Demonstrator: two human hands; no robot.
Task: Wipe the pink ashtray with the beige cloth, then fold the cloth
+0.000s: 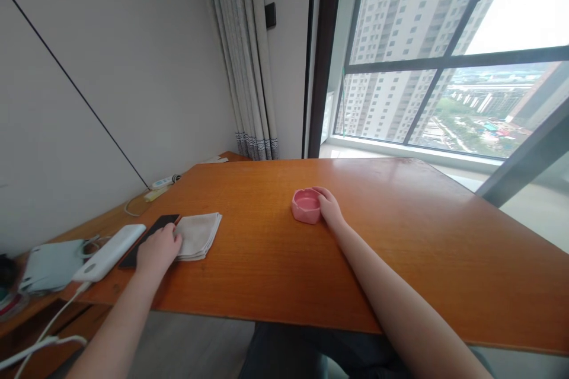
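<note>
A pink ashtray (306, 207) with a notched rim sits on the wooden table. My right hand (328, 206) is closed on its right side, with the thumb at the near wall and the fingers around the far side. At the left, my left hand (159, 249) rests palm down over a dark flat object (133, 255), which it partly covers. The fingers are slightly bent, and the thumb lies apart at the left edge of a folded grey cloth (198, 235). Nothing shows lifted in this hand.
Left of the dark object lies a white power bank-like block (109, 252) with a white cable (66, 311). Farther left is a pale folded item (52, 266). The table's (249, 272) front edge runs above my legs. A curtain (242, 53) and a window (422, 70) stand behind.
</note>
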